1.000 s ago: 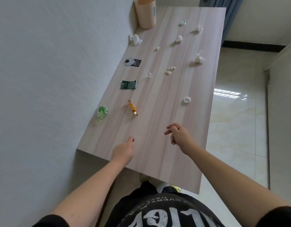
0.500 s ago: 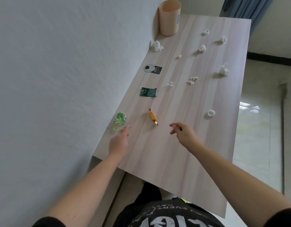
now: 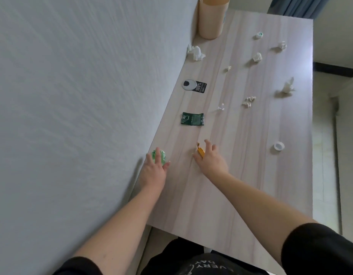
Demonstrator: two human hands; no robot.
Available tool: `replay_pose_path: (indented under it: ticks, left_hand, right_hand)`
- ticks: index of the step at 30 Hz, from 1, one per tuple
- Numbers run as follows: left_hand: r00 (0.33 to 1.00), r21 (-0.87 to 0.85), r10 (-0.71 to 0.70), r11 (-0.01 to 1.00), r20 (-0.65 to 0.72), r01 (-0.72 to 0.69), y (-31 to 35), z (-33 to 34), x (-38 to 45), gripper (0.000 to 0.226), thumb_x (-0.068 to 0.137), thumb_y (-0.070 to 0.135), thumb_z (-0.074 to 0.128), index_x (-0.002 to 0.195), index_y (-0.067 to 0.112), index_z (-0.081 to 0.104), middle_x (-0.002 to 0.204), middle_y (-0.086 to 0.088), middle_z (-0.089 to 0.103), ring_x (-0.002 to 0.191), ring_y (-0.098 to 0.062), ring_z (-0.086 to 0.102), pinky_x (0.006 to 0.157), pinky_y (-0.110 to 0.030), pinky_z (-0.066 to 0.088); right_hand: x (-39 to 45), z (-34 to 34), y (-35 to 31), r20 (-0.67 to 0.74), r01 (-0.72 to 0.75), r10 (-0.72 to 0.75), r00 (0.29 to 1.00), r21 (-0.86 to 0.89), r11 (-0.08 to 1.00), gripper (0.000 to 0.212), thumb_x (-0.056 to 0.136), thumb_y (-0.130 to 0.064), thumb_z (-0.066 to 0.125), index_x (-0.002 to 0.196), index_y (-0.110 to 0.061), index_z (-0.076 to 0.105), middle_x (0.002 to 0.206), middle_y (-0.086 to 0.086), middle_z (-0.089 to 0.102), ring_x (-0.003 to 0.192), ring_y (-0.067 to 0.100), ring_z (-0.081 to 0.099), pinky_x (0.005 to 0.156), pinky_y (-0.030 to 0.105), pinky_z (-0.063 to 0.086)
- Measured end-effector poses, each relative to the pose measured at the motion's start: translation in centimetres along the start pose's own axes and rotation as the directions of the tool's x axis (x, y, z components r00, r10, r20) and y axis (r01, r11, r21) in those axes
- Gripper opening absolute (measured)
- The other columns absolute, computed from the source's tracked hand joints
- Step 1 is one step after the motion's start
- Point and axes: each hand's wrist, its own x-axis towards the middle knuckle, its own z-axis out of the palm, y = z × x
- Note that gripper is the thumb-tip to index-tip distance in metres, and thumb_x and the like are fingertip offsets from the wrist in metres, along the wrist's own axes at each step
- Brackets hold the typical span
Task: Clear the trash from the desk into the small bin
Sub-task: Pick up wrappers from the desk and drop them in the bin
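Note:
A light wooden desk (image 3: 241, 175) runs along the wall on the left. The small peach bin (image 3: 211, 18) stands at its far end by the wall. My left hand (image 3: 154, 170) lies with spread fingers over a crumpled green wrapper (image 3: 161, 155) at the wall edge, touching it. My right hand (image 3: 212, 160) has thumb and fingers on either side of an orange wrapper (image 3: 201, 152) that still rests on the desk. Further up lie a dark green packet (image 3: 192, 119) and a black tag with a round white disc (image 3: 194, 86).
Several white tissue wads are scattered across the far half, one by the wall (image 3: 196, 53) and one near the right edge (image 3: 287, 88). A white bottle cap (image 3: 279, 146) sits at the right. A clear plastic scrap (image 3: 221, 108) lies mid-desk. Tiled floor lies beyond the desk's right edge.
Both hands moved forward: the left reached the green wrapper and now covers it, the right moved left onto the orange wrapper. The view has come closer to the desk.

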Motion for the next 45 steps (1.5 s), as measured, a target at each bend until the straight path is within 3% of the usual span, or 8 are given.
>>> replay_pose_path:
  ticks: [7, 12, 16, 19, 23, 28, 38, 45]
  left_hand:
    - [0.991, 0.001, 0.033, 0.999, 0.133, -0.033, -0.9, 1.6, 0.4, 0.062, 0.093, 0.056, 0.036, 0.142, 0.019, 0.026, 0.130, -0.020, 0.037, 0.093, -0.032, 0.059, 0.069, -0.038, 0.052]
    - [0.990, -0.097, 0.101, 0.991, 0.097, -0.092, -0.6, 0.9, 0.9, 0.033, 0.094, 0.033, 0.049, 0.115, 0.007, 0.050, 0.104, -0.023, 0.051, 0.067, -0.035, 0.063, 0.051, -0.039, 0.048]
    - [0.991, -0.123, 0.133, 0.984, 0.025, -0.129, -0.2, 0.7, 1.1, 0.018, 0.081, 0.011, 0.067, 0.085, -0.003, 0.056, 0.075, -0.025, 0.055, 0.042, -0.035, 0.058, 0.037, -0.035, 0.045]
    - [0.986, -0.038, 0.130, 0.991, 0.103, -0.127, 0.5, 0.5, 1.4, 0.014, 0.091, 0.013, 0.051, 0.090, -0.001, 0.053, 0.080, -0.023, 0.059, 0.056, -0.039, 0.064, 0.047, -0.038, 0.046]
    - [0.968, -0.133, 0.242, 0.964, 0.074, -0.231, 2.3, 0.7, 2.0, 0.029, 0.097, 0.023, 0.042, 0.093, 0.000, 0.059, 0.090, -0.025, 0.065, 0.073, -0.044, 0.065, 0.060, -0.041, 0.047]
    - [0.890, -0.099, 0.434, 0.901, 0.142, -0.423, 6.7, 0.5, 0.8, 0.047, 0.095, 0.047, 0.035, 0.085, 0.015, 0.068, 0.090, -0.012, 0.070, 0.082, -0.034, 0.066, 0.059, -0.031, 0.041]
    - [0.821, -0.233, 0.563, 0.814, 0.092, -0.532, 18.7, -3.7, -6.5, 0.038, 0.093, 0.034, 0.046, 0.071, 0.010, 0.065, 0.095, -0.017, 0.054, 0.069, -0.037, 0.059, 0.059, -0.033, 0.039]
    - [0.798, -0.208, 0.602, 0.784, 0.027, -0.584, 27.6, -5.2, -14.8, 0.038, 0.094, 0.029, 0.045, 0.069, 0.006, 0.063, 0.077, -0.018, 0.057, 0.068, -0.037, 0.058, 0.060, -0.037, 0.045]
  right_hand:
    - [-0.1, 0.9, 1.4, 0.106, -0.004, 0.025, 0.994, -0.191, 0.982, 0.022, 0.096, -0.024, 0.032, 0.116, -0.017, 0.037, 0.105, 0.012, 0.054, 0.074, 0.034, 0.059, 0.061, 0.041, 0.050]
    - [-1.4, 0.1, 3.8, 0.123, -0.113, 0.111, 0.986, 0.006, 0.994, 0.026, 0.091, -0.041, 0.039, 0.086, -0.016, 0.043, 0.078, 0.007, 0.059, 0.064, 0.024, 0.056, 0.055, 0.036, 0.043]
    - [-2.3, -1.2, 5.6, 0.181, -0.188, 0.154, 0.971, 0.189, 0.964, 0.022, 0.086, -0.034, 0.045, 0.103, -0.019, 0.047, 0.078, 0.005, 0.066, 0.065, 0.020, 0.064, 0.057, 0.038, 0.053]
    - [-3.1, -2.1, 7.0, 0.191, -0.261, 0.203, 0.960, 0.362, 0.895, 0.044, 0.087, -0.034, 0.044, 0.130, -0.025, 0.040, 0.076, 0.002, 0.071, 0.058, 0.014, 0.066, 0.048, 0.024, 0.048]
    - [-4.6, -3.1, 9.3, 0.136, -0.293, 0.264, 0.955, 0.565, 0.771, 0.046, 0.087, -0.045, 0.041, 0.132, -0.035, 0.040, 0.069, 0.002, 0.067, 0.053, 0.010, 0.058, 0.050, 0.023, 0.046]
    - [-7.4, -5.5, 12.0, 0.049, -0.233, 0.275, 0.960, 0.687, 0.689, 0.026, 0.086, -0.054, 0.039, 0.105, -0.045, 0.054, 0.066, -0.003, 0.052, 0.061, 0.014, 0.048, 0.058, 0.032, 0.037]
    - [-14.1, -9.7, 19.6, -0.069, -0.093, 0.246, 0.967, 0.801, 0.591, 0.023, 0.070, -0.027, 0.039, 0.068, -0.009, 0.053, 0.050, -0.014, 0.038, 0.048, 0.005, 0.032, 0.053, 0.028, 0.022]
    - [-20.9, -13.0, 26.8, -0.087, -0.078, 0.301, 0.950, 0.866, 0.495, 0.021, 0.078, -0.038, 0.042, 0.063, -0.036, 0.056, 0.069, -0.014, 0.053, 0.064, 0.002, 0.048, 0.070, 0.028, 0.041]
